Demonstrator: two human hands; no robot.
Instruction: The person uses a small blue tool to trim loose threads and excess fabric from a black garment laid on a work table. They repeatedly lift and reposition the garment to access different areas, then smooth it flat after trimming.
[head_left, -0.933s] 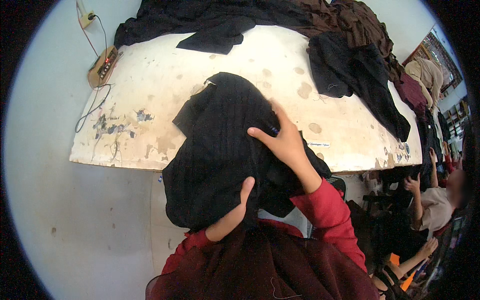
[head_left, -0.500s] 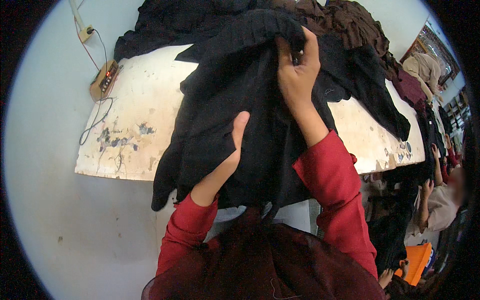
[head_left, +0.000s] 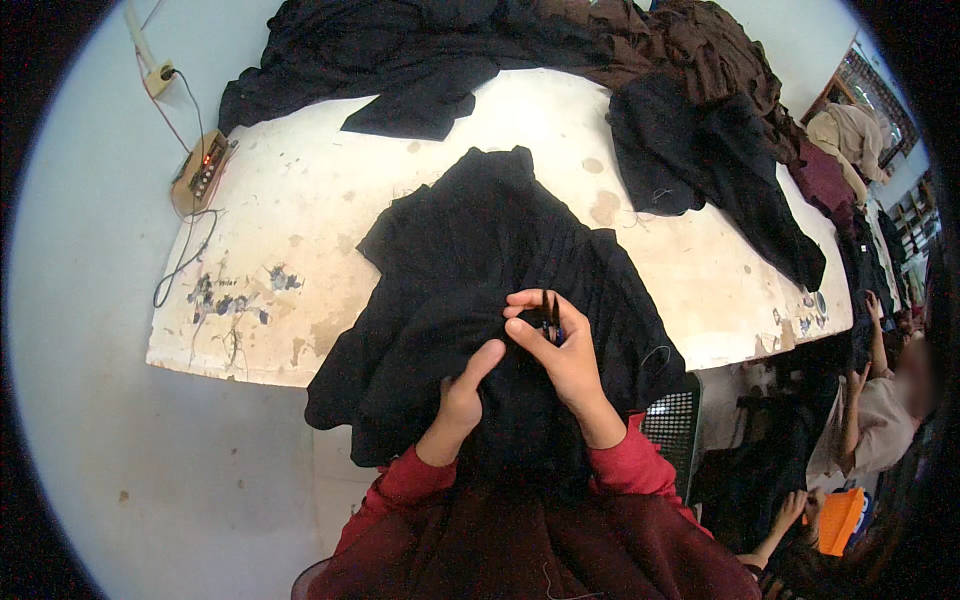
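A black garment (head_left: 480,230) lies spread over the table's front edge and hangs down toward me. My left hand (head_left: 462,395) grips its near part, thumb on top and the other fingers hidden beneath the cloth. Just to the right, my right hand (head_left: 565,350) is curled, its thumb and forefinger tips close together by a fold of the garment. Tucked in that hand is a small dark tool with a bit of blue (head_left: 551,330), which looks like thread snips; most of it is hidden by the fingers.
Dark and brown garments (head_left: 690,40) are heaped along the back of the worn pale table (head_left: 300,330). Another black piece (head_left: 710,150) lies at the right. A corded control box (head_left: 200,172) sits at the left edge. Co-workers (head_left: 870,420) and an orange basket (head_left: 842,520) are at right.
The garment has come down from in front of the far heap onto the table's near part. My right hand has moved down and left, close to my left hand, which has lowered a little.
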